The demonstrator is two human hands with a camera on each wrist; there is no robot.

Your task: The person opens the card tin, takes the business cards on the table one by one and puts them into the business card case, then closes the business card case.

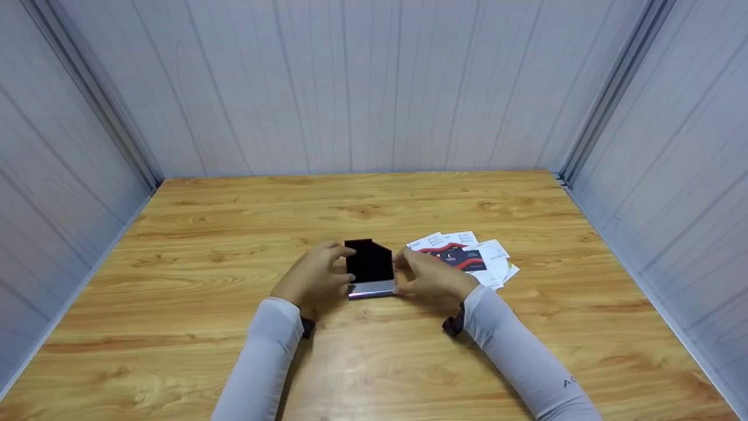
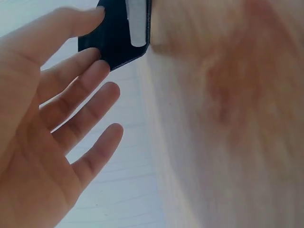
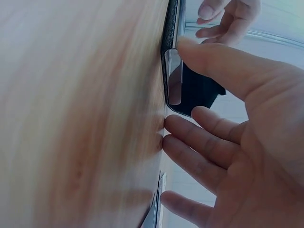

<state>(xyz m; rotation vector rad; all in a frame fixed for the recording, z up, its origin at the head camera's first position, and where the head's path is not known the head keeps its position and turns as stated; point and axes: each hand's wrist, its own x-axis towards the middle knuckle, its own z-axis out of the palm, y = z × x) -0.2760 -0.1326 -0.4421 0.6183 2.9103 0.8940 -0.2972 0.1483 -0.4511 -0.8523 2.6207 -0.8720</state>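
The angular black case has a shiny silver near edge.

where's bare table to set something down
Free: tabletop left of the left hand, right of the cards, and between black case and back wall. Crowded: the middle, where the left hand, case, right hand and cards cluster.

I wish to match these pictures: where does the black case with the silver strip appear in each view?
Head: the black case is just below the middle, between the left hand and the right hand.
Left wrist: the case is left of centre, cut off by the top edge.
Right wrist: the case is in the upper half, slightly right of centre.
Shared landmark: the wooden table, in all three.
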